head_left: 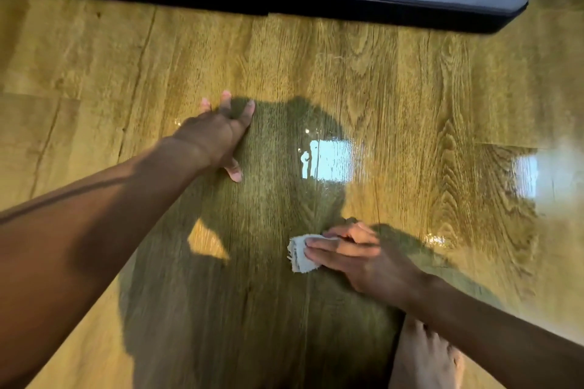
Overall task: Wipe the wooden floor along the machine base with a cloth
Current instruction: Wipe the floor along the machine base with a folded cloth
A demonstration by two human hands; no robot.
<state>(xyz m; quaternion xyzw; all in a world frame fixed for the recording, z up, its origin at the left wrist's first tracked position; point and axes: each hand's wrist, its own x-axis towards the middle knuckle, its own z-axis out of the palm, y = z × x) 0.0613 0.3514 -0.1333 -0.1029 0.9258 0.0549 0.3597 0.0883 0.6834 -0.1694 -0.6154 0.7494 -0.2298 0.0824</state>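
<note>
- Bare foot [426, 357] is seen at the bottom edge, beneath the right forearm.
- Right hand [363, 259] is laid over a small white cloth [300, 254], fingers straight, and the cloth is pressed onto the wooden floor [410, 88].
- Left hand [218, 136] is planted on the boards further ahead, fingers spread, nothing held.
- Machine base [316, 6] is seen as a black edge across the top, well apart from the cloth.
- Bright glare [328, 161] is caught on the glossy boards between cloth and base.
</note>
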